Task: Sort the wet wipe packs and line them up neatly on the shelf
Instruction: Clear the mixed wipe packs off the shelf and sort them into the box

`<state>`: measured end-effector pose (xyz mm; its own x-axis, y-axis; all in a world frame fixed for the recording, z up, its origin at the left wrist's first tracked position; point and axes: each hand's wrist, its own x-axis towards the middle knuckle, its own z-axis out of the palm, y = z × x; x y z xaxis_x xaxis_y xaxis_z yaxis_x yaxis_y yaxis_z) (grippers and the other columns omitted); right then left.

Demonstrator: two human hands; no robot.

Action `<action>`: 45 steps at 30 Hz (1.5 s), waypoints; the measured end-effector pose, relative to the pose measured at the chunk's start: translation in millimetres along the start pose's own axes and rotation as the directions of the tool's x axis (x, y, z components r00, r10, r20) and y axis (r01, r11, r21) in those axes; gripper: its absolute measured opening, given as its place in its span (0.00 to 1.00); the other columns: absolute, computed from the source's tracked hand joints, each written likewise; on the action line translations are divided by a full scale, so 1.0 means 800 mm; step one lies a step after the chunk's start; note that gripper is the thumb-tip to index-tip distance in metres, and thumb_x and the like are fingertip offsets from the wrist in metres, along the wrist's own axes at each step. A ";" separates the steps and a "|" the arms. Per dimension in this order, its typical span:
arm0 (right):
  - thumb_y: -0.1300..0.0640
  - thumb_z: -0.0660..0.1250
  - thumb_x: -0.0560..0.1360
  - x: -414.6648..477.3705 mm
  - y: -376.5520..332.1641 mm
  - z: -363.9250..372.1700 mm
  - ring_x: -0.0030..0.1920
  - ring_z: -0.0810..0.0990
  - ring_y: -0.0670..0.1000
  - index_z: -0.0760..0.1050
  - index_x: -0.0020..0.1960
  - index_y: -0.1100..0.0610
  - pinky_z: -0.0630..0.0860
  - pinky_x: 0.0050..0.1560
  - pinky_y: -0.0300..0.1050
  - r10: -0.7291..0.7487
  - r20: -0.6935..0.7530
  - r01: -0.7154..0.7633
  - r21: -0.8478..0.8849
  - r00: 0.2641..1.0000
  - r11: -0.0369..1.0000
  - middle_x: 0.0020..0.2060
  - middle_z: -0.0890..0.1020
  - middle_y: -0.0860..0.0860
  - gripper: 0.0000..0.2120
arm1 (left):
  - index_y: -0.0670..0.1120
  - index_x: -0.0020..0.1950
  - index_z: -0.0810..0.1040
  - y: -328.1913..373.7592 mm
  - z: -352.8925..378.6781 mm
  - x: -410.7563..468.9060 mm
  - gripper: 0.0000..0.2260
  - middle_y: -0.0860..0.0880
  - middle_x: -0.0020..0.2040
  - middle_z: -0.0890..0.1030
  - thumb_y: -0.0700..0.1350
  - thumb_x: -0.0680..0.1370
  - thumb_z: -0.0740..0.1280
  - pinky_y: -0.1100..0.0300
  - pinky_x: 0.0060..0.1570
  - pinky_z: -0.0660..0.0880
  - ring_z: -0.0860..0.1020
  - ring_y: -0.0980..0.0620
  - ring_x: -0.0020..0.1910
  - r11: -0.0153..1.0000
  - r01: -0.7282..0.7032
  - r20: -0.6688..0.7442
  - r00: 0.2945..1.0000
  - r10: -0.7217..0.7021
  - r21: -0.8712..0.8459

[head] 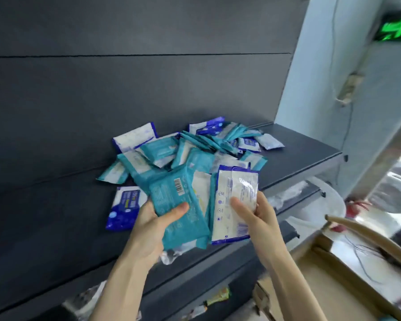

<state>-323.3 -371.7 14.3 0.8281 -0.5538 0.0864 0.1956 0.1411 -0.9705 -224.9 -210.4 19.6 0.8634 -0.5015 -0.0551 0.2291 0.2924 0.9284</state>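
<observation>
A loose heap of wet wipe packs (195,149), teal ones and blue-and-white ones, lies on the dark grey shelf (299,158). My left hand (158,221) grips a teal pack (178,209) with its barcode side up, thumb across the front. My right hand (252,212) holds a white pack with blue edges (227,205), back side toward me, thumb pressed on it. Both packs are lifted just in front of the heap. One blue pack (124,207) lies apart at the left on the shelf.
The shelf's dark back panel (125,89) rises behind the heap. Lower shelves (195,286) hold other packaged goods. An open cardboard box (333,274) stands at the lower right, beside a pale wall (322,77) with a hanging cable.
</observation>
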 end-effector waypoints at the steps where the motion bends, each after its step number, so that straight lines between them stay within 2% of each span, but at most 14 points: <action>1: 0.57 0.67 0.73 -0.019 -0.002 -0.027 0.46 0.85 0.53 0.71 0.57 0.56 0.82 0.40 0.44 0.017 -0.027 -0.017 -0.014 1.000 1.000 0.47 0.85 0.52 0.13 | 0.39 0.53 0.79 -0.017 0.021 -0.010 0.16 0.41 0.49 0.84 0.37 0.66 0.71 0.49 0.46 0.80 0.83 0.43 0.48 1.000 0.028 0.026 0.999 -0.029 0.011; 4: 0.53 0.67 0.70 -0.090 -0.008 -0.122 0.45 0.85 0.54 0.70 0.58 0.56 0.81 0.38 0.42 0.048 -0.141 -0.055 -0.044 0.989 0.998 0.46 0.84 0.52 0.18 | 0.40 0.49 0.80 -0.079 0.099 -0.049 0.14 0.43 0.44 0.85 0.37 0.64 0.71 0.53 0.38 0.81 0.84 0.45 0.42 0.989 0.125 0.139 0.981 -0.134 0.076; 8: 0.57 0.66 0.75 -0.179 -0.006 -0.226 0.45 0.85 0.54 0.68 0.60 0.58 0.81 0.37 0.42 0.060 -0.328 -0.084 -0.060 0.943 0.995 0.46 0.84 0.52 0.16 | 0.42 0.49 0.81 -0.157 0.192 -0.097 0.16 0.43 0.45 0.85 0.40 0.62 0.73 0.48 0.46 0.78 0.83 0.42 0.45 0.945 0.240 0.295 0.907 -0.300 0.222; 13: 0.57 0.67 0.75 -0.272 -0.002 -0.330 0.47 0.84 0.55 0.69 0.60 0.56 0.82 0.40 0.46 0.072 -0.583 -0.090 -0.003 0.809 0.996 0.50 0.83 0.54 0.15 | 0.42 0.57 0.78 -0.233 0.299 -0.149 0.17 0.45 0.52 0.84 0.44 0.70 0.69 0.51 0.49 0.80 0.82 0.46 0.51 0.887 0.344 0.484 0.746 -0.458 0.308; 15: 0.57 0.66 0.75 -0.302 0.000 -0.364 0.47 0.84 0.55 0.68 0.60 0.58 0.82 0.39 0.45 0.084 -0.660 -0.080 0.035 0.747 0.996 0.50 0.83 0.55 0.15 | 0.43 0.59 0.78 -0.260 0.333 -0.163 0.16 0.46 0.54 0.83 0.47 0.73 0.67 0.47 0.54 0.78 0.82 0.47 0.53 0.856 0.340 0.550 0.660 -0.512 0.389; 17: 0.57 0.66 0.75 -0.324 0.006 -0.393 0.48 0.84 0.55 0.68 0.60 0.59 0.82 0.39 0.45 0.091 -0.724 -0.099 0.032 0.684 0.995 0.51 0.82 0.57 0.16 | 0.45 0.60 0.77 -0.287 0.361 -0.169 0.17 0.47 0.55 0.83 0.48 0.73 0.68 0.45 0.57 0.76 0.81 0.47 0.54 0.834 0.301 0.585 0.603 -0.542 0.461; 20: 0.57 0.66 0.76 -0.349 0.021 -0.440 0.48 0.84 0.55 0.67 0.59 0.60 0.82 0.41 0.47 0.119 -0.807 -0.135 0.050 0.578 0.990 0.51 0.82 0.58 0.15 | 0.47 0.60 0.75 -0.334 0.404 -0.169 0.15 0.47 0.55 0.83 0.44 0.74 0.69 0.45 0.56 0.77 0.81 0.48 0.54 0.800 0.273 0.597 0.548 -0.586 0.534; 24: 0.58 0.67 0.76 -0.354 0.044 -0.502 0.46 0.85 0.53 0.68 0.59 0.57 0.81 0.38 0.43 0.182 -0.862 -0.177 0.110 0.474 0.978 0.50 0.82 0.56 0.14 | 0.50 0.60 0.72 -0.402 0.456 -0.157 0.16 0.49 0.56 0.81 0.41 0.75 0.70 0.48 0.54 0.78 0.81 0.52 0.53 0.740 0.256 0.586 0.473 -0.657 0.623; 29: 0.57 0.66 0.77 -0.324 0.080 -0.587 0.44 0.85 0.49 0.68 0.55 0.55 0.80 0.34 0.39 0.284 -0.885 -0.264 0.194 0.368 0.945 0.50 0.81 0.55 0.10 | 0.47 0.63 0.69 -0.489 0.523 -0.125 0.14 0.47 0.57 0.80 0.40 0.79 0.64 0.53 0.47 0.80 0.81 0.50 0.52 0.621 0.385 0.486 0.396 -0.779 0.683; 32: 0.57 0.65 0.78 -0.301 0.103 -0.634 0.44 0.84 0.48 0.67 0.54 0.52 0.80 0.35 0.40 0.355 -0.883 -0.306 0.262 0.307 0.915 0.51 0.80 0.54 0.08 | 0.47 0.64 0.67 -0.537 0.556 -0.099 0.13 0.47 0.58 0.79 0.40 0.80 0.62 0.53 0.48 0.79 0.80 0.49 0.53 0.545 0.417 0.421 0.355 -0.834 0.728; 35: 0.57 0.65 0.78 -0.277 0.135 -0.685 0.46 0.84 0.49 0.68 0.53 0.52 0.81 0.36 0.43 0.420 -0.874 -0.335 0.330 0.243 0.882 0.51 0.81 0.54 0.07 | 0.46 0.64 0.66 -0.590 0.584 -0.072 0.15 0.48 0.56 0.79 0.40 0.79 0.64 0.57 0.44 0.80 0.81 0.51 0.52 0.485 0.410 0.360 0.346 -0.866 0.773; 38: 0.57 0.66 0.77 -0.251 0.173 -0.733 0.46 0.84 0.49 0.68 0.52 0.52 0.81 0.37 0.43 0.447 -0.869 -0.367 0.353 0.213 0.860 0.50 0.80 0.53 0.07 | 0.46 0.62 0.67 -0.646 0.608 -0.045 0.14 0.49 0.55 0.78 0.40 0.78 0.66 0.58 0.43 0.80 0.81 0.53 0.50 0.457 0.384 0.318 0.372 -0.872 0.803; 42: 0.55 0.66 0.77 -0.221 0.242 -0.795 0.52 0.81 0.51 0.64 0.58 0.53 0.80 0.51 0.56 0.484 -0.858 -0.441 0.372 0.172 0.817 0.53 0.78 0.51 0.14 | 0.45 0.59 0.69 -0.734 0.628 -0.015 0.13 0.51 0.51 0.78 0.39 0.77 0.67 0.61 0.40 0.79 0.80 0.55 0.47 0.429 0.370 0.255 0.435 -0.864 0.824; 45: 0.54 0.66 0.77 -0.205 0.301 -0.843 0.53 0.80 0.50 0.60 0.60 0.54 0.77 0.56 0.57 0.482 -0.867 -0.522 0.354 0.128 0.776 0.52 0.77 0.49 0.17 | 0.45 0.59 0.70 -0.811 0.635 0.001 0.14 0.48 0.54 0.79 0.39 0.76 0.69 0.60 0.41 0.79 0.80 0.54 0.48 0.415 0.373 0.214 0.474 -0.854 0.830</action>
<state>-766.3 -800.7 -385.6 -0.2550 -0.7145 -0.6515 -0.0949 0.6890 -0.7185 -601.0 -814.5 -396.3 0.1177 -0.6620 -0.7402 0.0443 -0.7411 0.6699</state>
